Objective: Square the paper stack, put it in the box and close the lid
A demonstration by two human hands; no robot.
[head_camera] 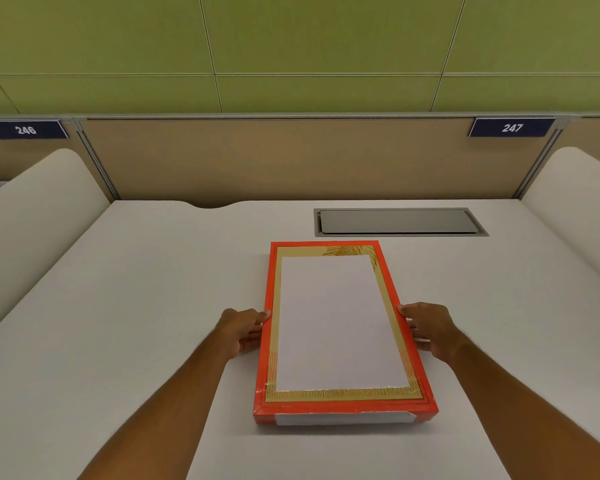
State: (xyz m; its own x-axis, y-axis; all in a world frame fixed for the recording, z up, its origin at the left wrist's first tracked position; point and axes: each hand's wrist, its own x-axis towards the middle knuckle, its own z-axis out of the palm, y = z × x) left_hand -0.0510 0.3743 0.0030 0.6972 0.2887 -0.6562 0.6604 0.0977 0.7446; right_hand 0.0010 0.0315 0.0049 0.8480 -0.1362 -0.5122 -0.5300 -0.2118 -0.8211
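The left hand (244,330) is set against the left long side of the red box (388,282), fingers curled along the wall and the thumb tip on the upper rim. The right hand (426,329) mirrors this on the right long side, thumb on the rim and fingers against the outer wall. Both hands press the box between them; neither closes fully round it, and it cannot be told whether the box is lifted or resting.

The box lies flat on the white desk (136,306), long axis running away from the person, slightly right of the desk's centre. Its upper face shows a gold patterned border (343,394) inside the red edge. The white paper stack (336,320) occupies the area inside that border, edges parallel to the box sides. Whether this face is the open box interior or a lid cannot be told. A white label (343,418) runs along the near end wall.

Beyond the box, well apart, a grey recessed cable hatch (399,221) is set in the desk. A tan partition (274,157) stands behind, bearing number plates 246 (25,129) and 247 (512,127).
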